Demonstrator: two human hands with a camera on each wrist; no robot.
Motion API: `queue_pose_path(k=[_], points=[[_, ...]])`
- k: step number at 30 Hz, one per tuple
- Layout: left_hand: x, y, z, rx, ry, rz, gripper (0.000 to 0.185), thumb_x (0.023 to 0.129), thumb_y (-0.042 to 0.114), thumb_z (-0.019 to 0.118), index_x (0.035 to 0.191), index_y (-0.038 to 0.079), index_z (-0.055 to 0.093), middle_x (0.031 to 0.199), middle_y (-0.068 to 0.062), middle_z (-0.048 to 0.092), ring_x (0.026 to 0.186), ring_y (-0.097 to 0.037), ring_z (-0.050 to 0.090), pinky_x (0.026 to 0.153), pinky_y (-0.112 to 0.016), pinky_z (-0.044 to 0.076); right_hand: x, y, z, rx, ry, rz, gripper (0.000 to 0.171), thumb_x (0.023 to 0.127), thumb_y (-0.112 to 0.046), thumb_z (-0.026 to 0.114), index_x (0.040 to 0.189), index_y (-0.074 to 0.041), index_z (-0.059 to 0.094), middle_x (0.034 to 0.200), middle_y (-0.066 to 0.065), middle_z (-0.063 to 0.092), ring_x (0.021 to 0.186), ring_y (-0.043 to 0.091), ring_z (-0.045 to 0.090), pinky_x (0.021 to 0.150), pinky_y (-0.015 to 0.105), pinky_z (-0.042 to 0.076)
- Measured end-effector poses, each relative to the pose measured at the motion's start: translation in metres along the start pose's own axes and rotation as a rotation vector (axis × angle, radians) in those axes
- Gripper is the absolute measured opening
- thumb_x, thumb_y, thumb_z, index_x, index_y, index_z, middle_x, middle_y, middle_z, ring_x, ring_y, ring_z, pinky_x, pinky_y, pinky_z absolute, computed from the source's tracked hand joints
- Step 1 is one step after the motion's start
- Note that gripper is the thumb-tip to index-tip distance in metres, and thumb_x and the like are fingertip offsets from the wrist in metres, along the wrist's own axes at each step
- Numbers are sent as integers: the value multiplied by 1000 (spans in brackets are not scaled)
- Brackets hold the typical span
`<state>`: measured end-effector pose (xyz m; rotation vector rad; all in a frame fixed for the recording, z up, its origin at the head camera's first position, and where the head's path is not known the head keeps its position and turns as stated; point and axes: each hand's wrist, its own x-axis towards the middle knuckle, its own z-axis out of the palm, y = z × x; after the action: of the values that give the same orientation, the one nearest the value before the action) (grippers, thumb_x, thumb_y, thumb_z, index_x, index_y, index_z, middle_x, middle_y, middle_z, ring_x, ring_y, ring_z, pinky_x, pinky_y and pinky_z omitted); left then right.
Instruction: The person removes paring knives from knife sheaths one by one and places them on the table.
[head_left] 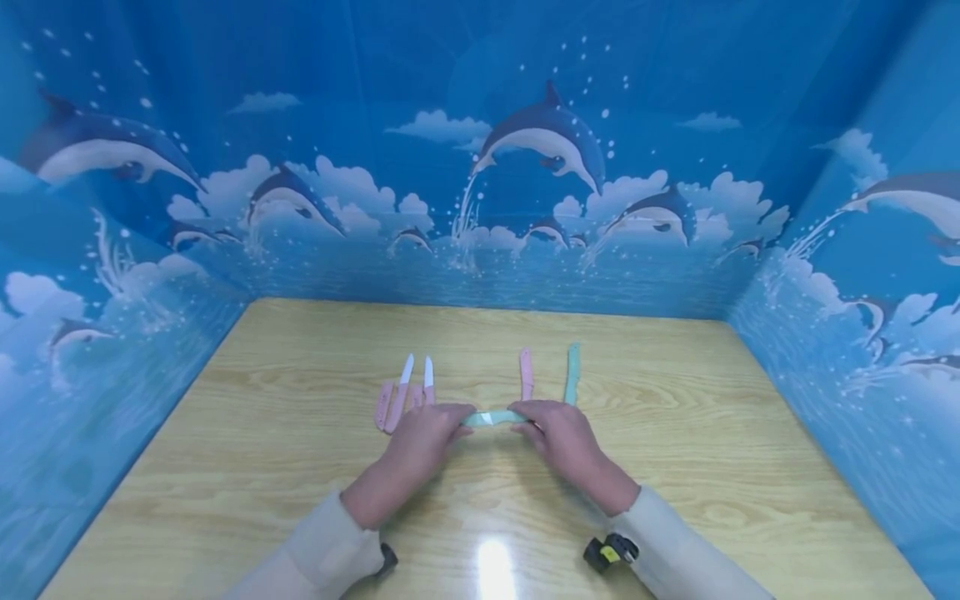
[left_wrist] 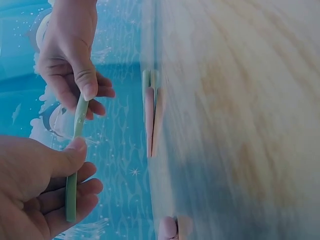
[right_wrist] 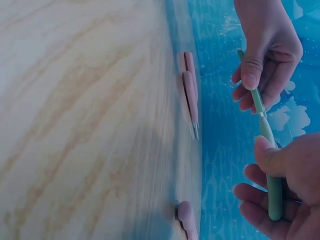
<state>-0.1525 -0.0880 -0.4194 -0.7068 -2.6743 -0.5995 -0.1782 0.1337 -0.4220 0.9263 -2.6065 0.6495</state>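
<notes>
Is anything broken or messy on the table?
Nothing stands out. Both the left hand and the right hand hold a green knife level above the wooden table. The pink knives, a pink sheath and a green sheath lie in a rough row, none looking broken.

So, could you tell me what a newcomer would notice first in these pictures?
Two hands, left and right, hold a green knife between them above mid-table. Behind lie pink knives on the left and a green sheath on the right, with dolphin walls all round.
</notes>
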Motion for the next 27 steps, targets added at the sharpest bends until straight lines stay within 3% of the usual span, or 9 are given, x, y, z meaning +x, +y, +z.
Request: queue_pose_path(k=[17, 21, 27], points=[[-1, 1, -1, -22, -1, -26, 22, 81, 16, 76, 102, 10, 72, 96, -6, 74, 82, -20, 72, 67, -31, 59, -2, 0, 0, 9, 1, 94, 26, 82, -14, 76, 107, -9, 73, 108, 7, 72, 102, 24, 68, 88, 40, 56], [-1, -1, -1, -19, 9, -27, 21, 81, 15, 76, 101, 10, 72, 94, -6, 74, 82, -20, 72, 68, -32, 60, -3, 0, 0, 10, -1, 97, 26, 81, -16, 77, 106, -9, 73, 105, 6, 73, 97, 22, 69, 83, 38, 58], [-1, -2, 0, -25, -22, -25, 18, 82, 15, 76, 99, 11, 72, 93, -4, 74, 80, -19, 71, 65, -29, 59, -4, 3, 1, 29, 7, 98, 25, 81, -14, 77, 106, -8, 73, 107, 7, 73, 100, 25, 68, 86, 41, 57]])
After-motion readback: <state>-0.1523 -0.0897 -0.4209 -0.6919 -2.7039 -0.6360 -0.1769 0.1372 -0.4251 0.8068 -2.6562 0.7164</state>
